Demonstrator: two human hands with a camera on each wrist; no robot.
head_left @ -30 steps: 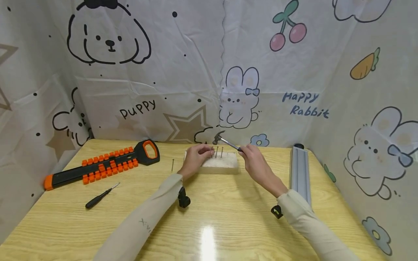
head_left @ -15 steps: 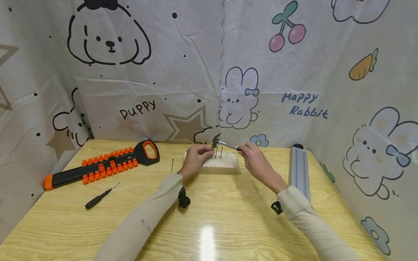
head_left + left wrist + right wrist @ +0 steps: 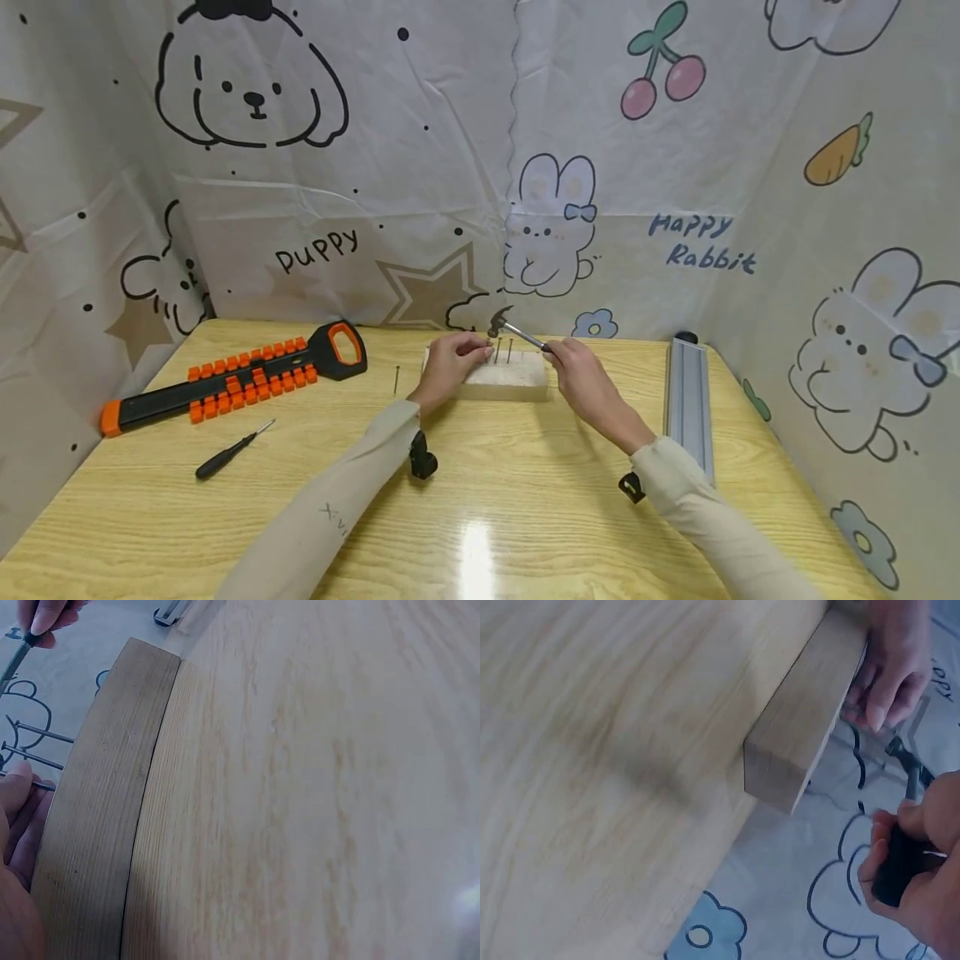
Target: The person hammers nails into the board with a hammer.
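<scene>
A pale wooden block (image 3: pixel 517 389) lies near the table's back edge. Two nails, a right one (image 3: pixel 511 351) and a left one (image 3: pixel 498 351), stand upright in its top. Beside them, my left hand (image 3: pixel 448 367) pinches a third nail (image 3: pixel 43 786) between thumb and finger, its side resting by the block. My right hand (image 3: pixel 588 387) grips the black handle of a claw hammer (image 3: pixel 525 335). In the head view the hammer's head is right above the pinched nail; whether they touch is too small to tell.
One loose nail (image 3: pixel 397 380) lies left of the block. Farther left are a black-and-orange rack-like tool (image 3: pixel 247 379) and a screwdriver (image 3: pixel 228 454). A long grey metal-looking case (image 3: pixel 688 400) lies at right. A printed cloth (image 3: pixel 420 192) rises behind the table.
The hammer's head dipped slightly toward the pinched nail and shifted back a little; my right hand now sits slightly lower. My left hand keeps its place.
</scene>
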